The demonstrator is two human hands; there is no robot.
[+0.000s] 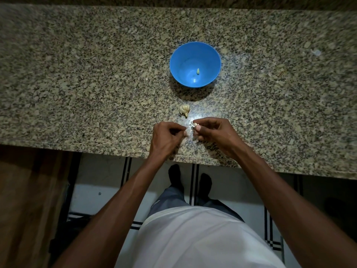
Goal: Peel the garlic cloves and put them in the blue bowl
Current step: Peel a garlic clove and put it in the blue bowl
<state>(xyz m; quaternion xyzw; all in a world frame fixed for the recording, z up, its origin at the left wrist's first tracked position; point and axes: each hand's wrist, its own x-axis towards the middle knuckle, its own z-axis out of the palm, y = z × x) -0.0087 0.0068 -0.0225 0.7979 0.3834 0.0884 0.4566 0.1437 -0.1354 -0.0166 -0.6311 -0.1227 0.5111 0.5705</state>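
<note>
A blue bowl (195,55) stands on the granite counter (96,64), and one peeled garlic clove (198,71) lies inside it. In front of the bowl lies a partial garlic bulb (184,109). Close to the counter's front edge, my right hand (210,132) pinches a garlic clove (194,124) with loose white skin between thumb and fingers. My left hand (167,137) is curled just to its left, fingertips pinched together near a thin bit of skin; what it holds is too small to make out.
The counter's front edge (173,154) runs just below my hands. Below it are a tiled floor (100,176) with dark stripes, my feet, and a wooden cabinet (29,200) at the left.
</note>
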